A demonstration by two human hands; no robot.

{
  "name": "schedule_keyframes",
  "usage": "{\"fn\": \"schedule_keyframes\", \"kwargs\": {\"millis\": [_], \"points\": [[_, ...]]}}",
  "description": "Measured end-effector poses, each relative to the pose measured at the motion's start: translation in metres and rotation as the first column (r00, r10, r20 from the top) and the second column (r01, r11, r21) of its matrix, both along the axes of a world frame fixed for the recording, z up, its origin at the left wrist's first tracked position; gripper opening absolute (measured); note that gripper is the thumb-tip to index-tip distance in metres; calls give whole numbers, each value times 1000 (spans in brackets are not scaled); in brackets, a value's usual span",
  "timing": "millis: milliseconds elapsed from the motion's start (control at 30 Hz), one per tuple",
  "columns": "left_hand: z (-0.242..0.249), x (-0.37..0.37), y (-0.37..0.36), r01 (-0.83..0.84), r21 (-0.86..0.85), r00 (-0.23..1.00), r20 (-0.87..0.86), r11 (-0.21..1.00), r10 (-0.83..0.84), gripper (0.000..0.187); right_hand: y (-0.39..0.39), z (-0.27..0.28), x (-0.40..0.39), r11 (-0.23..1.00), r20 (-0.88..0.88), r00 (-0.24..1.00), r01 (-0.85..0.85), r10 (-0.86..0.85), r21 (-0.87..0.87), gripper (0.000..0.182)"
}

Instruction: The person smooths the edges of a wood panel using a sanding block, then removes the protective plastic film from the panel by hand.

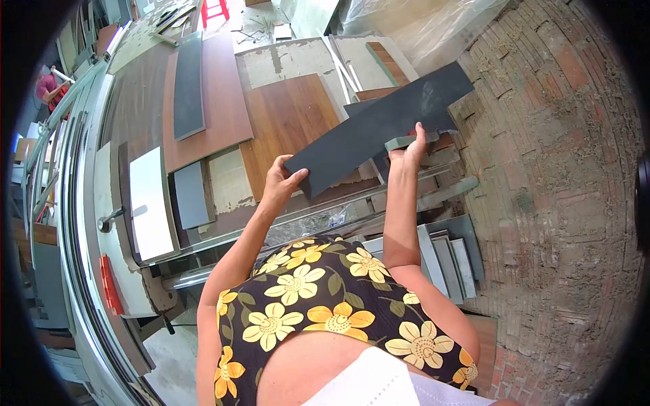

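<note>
A long dark grey board (379,128) is held up at a slant over the bench, its far end rising to the right. My left hand (283,181) grips the near left corner, thumb on top and fingers beneath. Closed around a small grey-green block (399,143) is my right hand (409,153), at the lower long edge of the board. A bit of red shows beside the block, and the thumb points up against the board's face. Under the board lies a brown wood-grain panel (288,122), partly covered by it.
On the bench lie a reddish-brown panel (203,101), a curved dark strip (189,88), a white panel (152,203) and a grey piece (191,195). A brick wall (548,169) borders the right. Boards (450,264) lean below the bench; a person (51,89) is far left.
</note>
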State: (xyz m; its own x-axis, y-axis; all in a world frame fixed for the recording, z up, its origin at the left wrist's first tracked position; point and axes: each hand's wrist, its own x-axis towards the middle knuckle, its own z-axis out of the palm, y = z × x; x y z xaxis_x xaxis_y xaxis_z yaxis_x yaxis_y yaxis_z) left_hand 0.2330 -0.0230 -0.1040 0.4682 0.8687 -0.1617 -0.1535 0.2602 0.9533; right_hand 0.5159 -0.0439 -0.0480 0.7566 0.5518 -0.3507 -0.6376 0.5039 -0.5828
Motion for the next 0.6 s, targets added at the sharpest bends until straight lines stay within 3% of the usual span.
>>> {"fn": "schedule_keyframes", "kwargs": {"millis": [167,200,300,400,500,600], "points": [[6,30,9,45,-85,997,-55,995,-50,39,0,-26,31,978,-103,978,170,-183,-125,31],[-9,39,12,41,-104,999,9,994,-41,39,-1,-31,36,980,-98,979,167,-178,-105,35],[-18,55,17,47,-120,998,-35,992,-52,38,-6,-37,51,978,-125,978,150,-168,-145,39],[-13,65,18,32,-137,996,-80,990,-43,37,-14,-43,60,993,10,999,40,-39,-109,43],[-24,75,29,43,-173,999,18,984,-41,36,-22,-45,77,985,48,996,-70,79,-157,47],[-18,82,35,-1,-128,999,-54,992,-6,37,-26,-43,88,953,101,992,-48,81,-298,52]]}}
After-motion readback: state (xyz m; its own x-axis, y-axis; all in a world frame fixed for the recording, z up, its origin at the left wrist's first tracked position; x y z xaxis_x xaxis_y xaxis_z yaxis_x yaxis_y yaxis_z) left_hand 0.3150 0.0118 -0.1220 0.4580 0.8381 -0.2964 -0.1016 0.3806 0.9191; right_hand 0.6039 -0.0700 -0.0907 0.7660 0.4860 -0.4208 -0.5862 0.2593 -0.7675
